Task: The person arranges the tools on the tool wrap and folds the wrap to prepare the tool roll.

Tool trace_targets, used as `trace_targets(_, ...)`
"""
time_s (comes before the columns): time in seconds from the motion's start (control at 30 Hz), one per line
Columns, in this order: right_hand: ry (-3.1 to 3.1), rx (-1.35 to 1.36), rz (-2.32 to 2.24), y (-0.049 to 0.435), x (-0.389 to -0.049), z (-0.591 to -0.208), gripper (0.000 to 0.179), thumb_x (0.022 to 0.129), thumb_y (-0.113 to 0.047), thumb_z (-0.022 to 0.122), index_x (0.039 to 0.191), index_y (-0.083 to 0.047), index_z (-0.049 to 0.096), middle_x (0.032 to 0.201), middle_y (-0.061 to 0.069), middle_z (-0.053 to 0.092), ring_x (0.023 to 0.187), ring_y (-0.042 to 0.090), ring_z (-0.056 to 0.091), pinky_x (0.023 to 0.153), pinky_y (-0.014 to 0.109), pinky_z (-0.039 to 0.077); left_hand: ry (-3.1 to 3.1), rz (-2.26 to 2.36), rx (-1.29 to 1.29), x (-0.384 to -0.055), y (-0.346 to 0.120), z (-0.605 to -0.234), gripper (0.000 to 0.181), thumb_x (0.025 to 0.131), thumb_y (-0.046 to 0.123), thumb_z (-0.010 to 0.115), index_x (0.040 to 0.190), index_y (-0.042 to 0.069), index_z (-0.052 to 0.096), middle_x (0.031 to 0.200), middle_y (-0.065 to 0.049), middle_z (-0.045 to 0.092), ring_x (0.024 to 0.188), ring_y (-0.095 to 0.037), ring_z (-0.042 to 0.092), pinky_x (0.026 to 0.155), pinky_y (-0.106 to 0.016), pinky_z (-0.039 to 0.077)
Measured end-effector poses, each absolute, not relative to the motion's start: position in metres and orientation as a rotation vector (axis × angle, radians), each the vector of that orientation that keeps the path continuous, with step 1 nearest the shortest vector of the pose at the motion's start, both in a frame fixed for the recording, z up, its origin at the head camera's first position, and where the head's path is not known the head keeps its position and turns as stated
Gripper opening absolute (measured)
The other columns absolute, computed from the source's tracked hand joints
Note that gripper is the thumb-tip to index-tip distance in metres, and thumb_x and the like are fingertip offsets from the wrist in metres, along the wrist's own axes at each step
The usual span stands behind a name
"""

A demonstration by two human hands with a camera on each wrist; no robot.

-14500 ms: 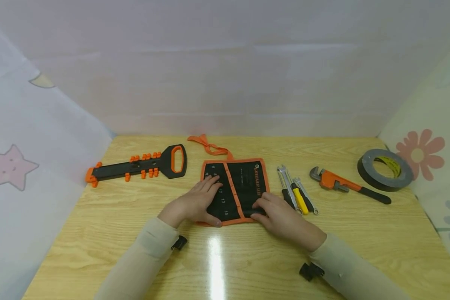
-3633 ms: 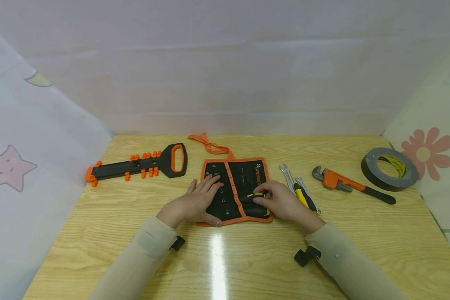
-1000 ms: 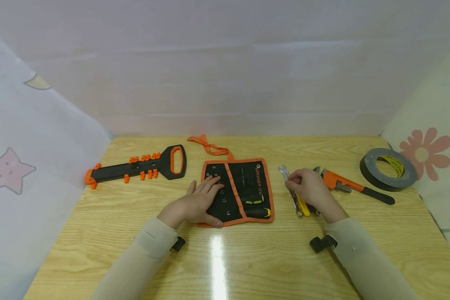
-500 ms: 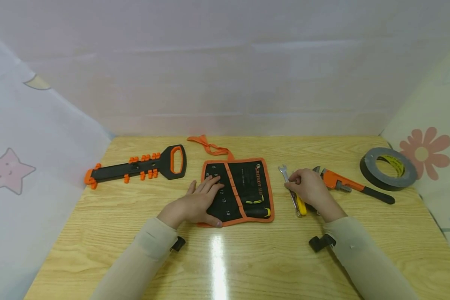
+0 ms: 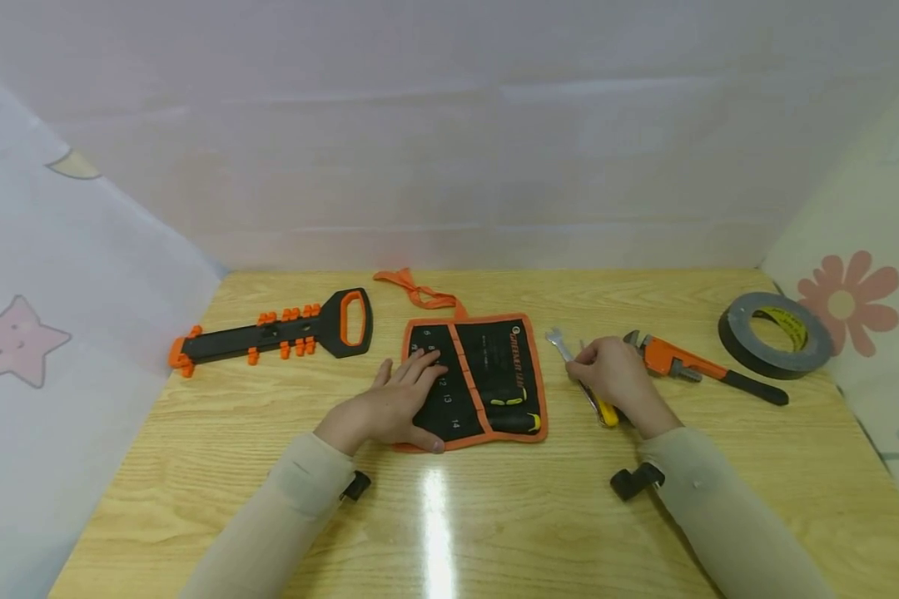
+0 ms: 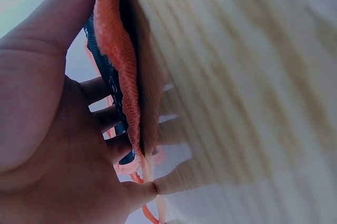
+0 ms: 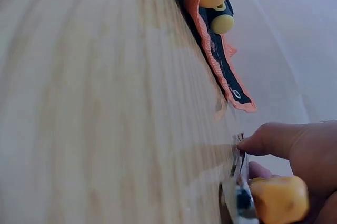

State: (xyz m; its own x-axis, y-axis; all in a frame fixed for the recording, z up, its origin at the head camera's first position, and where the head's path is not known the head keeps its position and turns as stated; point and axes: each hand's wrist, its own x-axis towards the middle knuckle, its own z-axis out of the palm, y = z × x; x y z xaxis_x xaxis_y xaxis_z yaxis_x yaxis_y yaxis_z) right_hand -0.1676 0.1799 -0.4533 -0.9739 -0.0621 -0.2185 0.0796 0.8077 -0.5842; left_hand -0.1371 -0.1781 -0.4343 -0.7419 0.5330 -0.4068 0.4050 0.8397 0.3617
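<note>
My left hand [image 5: 393, 405] rests with spread fingers on the left part of a black tool pouch [image 5: 498, 366] with orange edging. In the left wrist view, the thumb and fingers lie over the pouch's edge [image 6: 124, 71]. My right hand [image 5: 620, 376] pinches a silver combination wrench [image 5: 559, 344] beside the pouch; its open end points away and to the left. The right wrist view shows the thumb on the wrench [image 7: 239, 169], next to a yellow screwdriver handle [image 7: 279, 199]. Black-and-yellow handles [image 5: 533, 423] sit in the pouch's right pocket. Other tools are partly hidden under the right hand.
An orange pipe wrench [image 5: 667, 359] with a black handle lies right of the right hand. Beyond it is a grey tape roll [image 5: 745, 353]. A black holder with orange clips [image 5: 232, 339] lies on the left. An orange tie [image 5: 419, 295] trails behind the pouch.
Handles now fill the pouch's right pocket, bare 14.5 s ago. My right hand has moved from the pouch to the tools; lately the wrench's open end has shifted left. My left hand stays put.
</note>
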Motion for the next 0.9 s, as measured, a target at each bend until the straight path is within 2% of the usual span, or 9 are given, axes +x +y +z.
trace_targets(0.17,2.768,-0.005,-0.946,0.1820,-0.1665,-0.4533,0.025,0.102,-0.026,0.073,0.102,-0.003,0.084,0.099,0.014,0.082,0.076,0.021,0.069,0.075,0.042,0.057,2.513,0.337,0.689,-0.1377,-0.1784,-0.4353,0.119,0.085,0.064,0.085,0.173,0.014,0.021,0.184,-0.011,-0.004,0.171,-0.038,-0.004,0.132,-0.073,0.001)
trace_targets(0.37,2.741,-0.042,-0.985,0.1843,-0.1641,-0.4544,0.027,0.105,-0.026,0.070,0.105,-0.002,0.082,0.095,0.014,0.080,0.068,0.018,0.064,0.068,0.036,0.052,2.509,0.341,0.685,-0.1383,-0.1786,-0.4360,0.120,0.085,0.064,0.085,0.173,0.015,0.021,0.184,-0.011,-0.004,0.171,-0.038,-0.004,0.132,-0.072,0.000)
trace_targets(0.6,2.739,-0.084,-1.017,0.1867,-0.1627,-0.4534,0.032,0.107,-0.027,0.067,0.110,0.001,0.081,0.097,0.016,0.078,0.073,0.019,0.065,0.069,0.034,0.054,2.501,0.347,0.677,-0.1378,-0.1783,-0.4355,0.120,0.085,0.063,0.085,0.173,0.015,0.020,0.184,-0.010,-0.005,0.171,-0.037,-0.004,0.132,-0.072,-0.001)
trace_targets(0.9,2.722,-0.101,-1.069,0.1900,-0.1632,-0.4483,0.033,0.110,-0.023,0.062,0.113,0.005,0.078,0.098,0.020,0.076,0.069,0.019,0.061,0.062,0.033,0.050,2.509,0.348,0.689,-0.1378,-0.1784,-0.4349,0.120,0.085,0.063,0.086,0.173,0.014,0.020,0.184,-0.010,-0.004,0.171,-0.038,-0.004,0.132,-0.073,-0.001)
